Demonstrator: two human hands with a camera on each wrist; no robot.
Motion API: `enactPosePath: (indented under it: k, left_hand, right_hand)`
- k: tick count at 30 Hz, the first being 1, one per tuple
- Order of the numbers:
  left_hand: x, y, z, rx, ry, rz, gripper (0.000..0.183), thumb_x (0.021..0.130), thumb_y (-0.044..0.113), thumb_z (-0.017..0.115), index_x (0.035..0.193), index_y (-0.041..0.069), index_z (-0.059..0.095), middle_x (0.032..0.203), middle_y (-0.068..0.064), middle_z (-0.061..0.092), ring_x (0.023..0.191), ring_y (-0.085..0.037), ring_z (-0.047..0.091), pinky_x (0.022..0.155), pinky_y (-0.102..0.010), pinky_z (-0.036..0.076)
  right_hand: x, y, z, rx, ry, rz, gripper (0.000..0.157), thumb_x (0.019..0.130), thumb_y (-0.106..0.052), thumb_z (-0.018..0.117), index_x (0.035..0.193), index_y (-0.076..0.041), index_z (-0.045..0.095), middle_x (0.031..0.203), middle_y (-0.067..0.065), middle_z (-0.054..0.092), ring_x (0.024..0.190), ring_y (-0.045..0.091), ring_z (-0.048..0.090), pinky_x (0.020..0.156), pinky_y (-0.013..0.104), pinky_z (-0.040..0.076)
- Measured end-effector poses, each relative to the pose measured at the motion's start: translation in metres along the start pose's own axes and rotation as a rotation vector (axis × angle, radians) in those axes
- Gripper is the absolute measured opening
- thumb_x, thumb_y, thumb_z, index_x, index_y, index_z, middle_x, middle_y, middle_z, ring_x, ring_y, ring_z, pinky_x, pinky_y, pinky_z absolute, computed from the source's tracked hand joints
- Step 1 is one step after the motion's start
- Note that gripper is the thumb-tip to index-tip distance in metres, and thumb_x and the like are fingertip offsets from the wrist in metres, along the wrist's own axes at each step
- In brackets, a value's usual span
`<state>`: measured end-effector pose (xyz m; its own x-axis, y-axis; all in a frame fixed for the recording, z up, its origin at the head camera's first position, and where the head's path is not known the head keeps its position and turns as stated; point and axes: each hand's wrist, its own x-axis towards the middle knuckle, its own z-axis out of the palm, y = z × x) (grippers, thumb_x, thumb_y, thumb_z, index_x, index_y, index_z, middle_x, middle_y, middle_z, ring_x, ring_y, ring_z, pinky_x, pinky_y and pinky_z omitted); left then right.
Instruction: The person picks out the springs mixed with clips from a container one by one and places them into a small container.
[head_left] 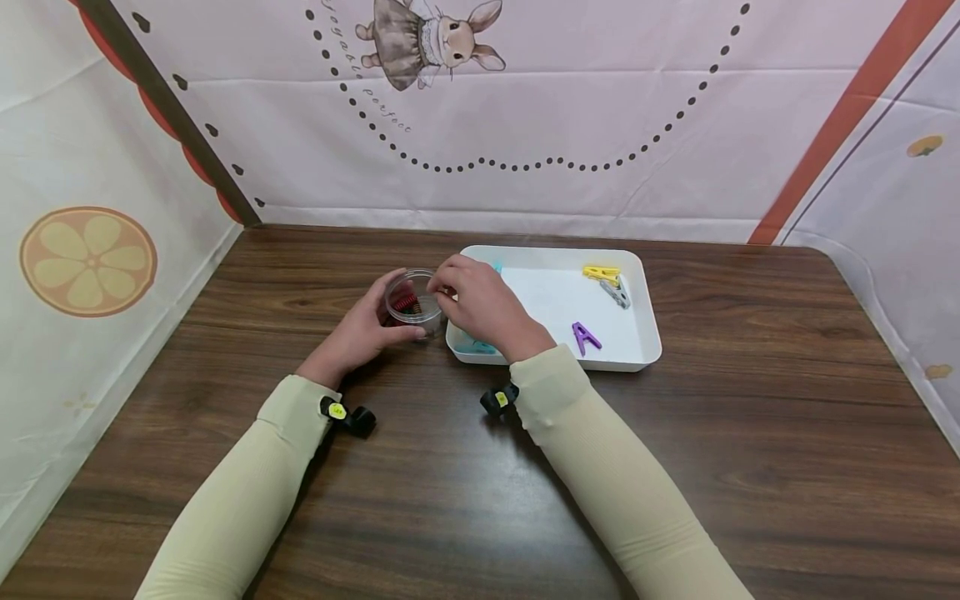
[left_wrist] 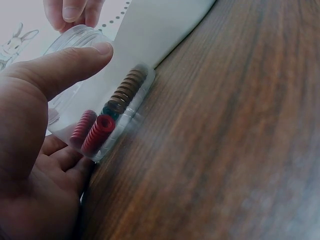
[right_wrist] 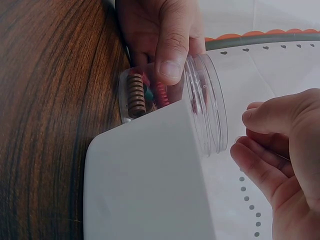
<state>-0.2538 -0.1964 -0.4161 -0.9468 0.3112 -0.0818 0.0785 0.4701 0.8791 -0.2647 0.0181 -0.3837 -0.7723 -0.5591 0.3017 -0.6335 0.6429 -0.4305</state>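
My left hand (head_left: 363,327) grips a clear round jar (left_wrist: 75,37) on the table, its thumb across the near side and other fingers behind. Inside lie a brown spring (left_wrist: 128,89), two red springs, one of them a red spring (left_wrist: 98,134) in front, and something teal between them. Just above the jar's mouth, at its right side, is my right hand (head_left: 483,302). In the right wrist view its thumb and bent fingers (right_wrist: 257,167) stand apart, and I see nothing between them. The jar stands against the left end of a white tray (head_left: 543,304).
The tray holds a yellow clothespin (head_left: 600,273), a grey clothespin (head_left: 617,293), a purple clothespin (head_left: 582,337) and a teal clothespin (head_left: 477,347), partly behind my right hand. Another bit of teal shows at its back left. A printed cloth (head_left: 525,125) rises behind the brown table (head_left: 420,500).
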Motion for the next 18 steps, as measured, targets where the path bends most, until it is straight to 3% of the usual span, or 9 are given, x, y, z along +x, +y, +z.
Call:
enactPosePath:
  k: [5, 12, 18]
  left_hand:
    - [0.001, 0.000, 0.000, 0.011, -0.002, 0.002, 0.091, 0.085, 0.017, 0.076, 0.153, 0.013, 0.017, 0.156, -0.015, 0.032, 0.145, -0.028, 0.031, 0.117, -0.048, 0.028]
    - [0.012, -0.026, 0.000, -0.001, 0.011, 0.008, 0.093, 0.083, 0.023, 0.078, 0.153, 0.023, 0.018, 0.156, -0.007, 0.032, 0.145, -0.022, 0.031, 0.117, -0.047, 0.029]
    - [0.014, -0.033, -0.002, -0.001, 0.020, 0.036, 0.094, 0.080, 0.031, 0.080, 0.153, 0.028, 0.019, 0.155, -0.004, 0.034, 0.144, -0.020, 0.033, 0.117, -0.047, 0.029]
  right_hand:
    - [0.000, 0.000, 0.000, 0.002, -0.004, 0.005, 0.021, 0.097, -0.015, 0.056, 0.109, -0.009, 0.072, 0.111, 0.002, 0.063, 0.093, 0.013, 0.059, 0.084, 0.028, 0.051]
    - [0.000, -0.001, 0.000, 0.011, 0.006, 0.003, 0.020, 0.097, -0.015, 0.056, 0.107, -0.010, 0.072, 0.110, 0.002, 0.063, 0.091, 0.013, 0.058, 0.083, 0.027, 0.051]
    - [0.000, -0.002, -0.001, 0.008, 0.002, 0.015, 0.020, 0.097, -0.015, 0.055, 0.108, -0.011, 0.072, 0.111, 0.001, 0.064, 0.092, 0.012, 0.058, 0.083, 0.026, 0.051]
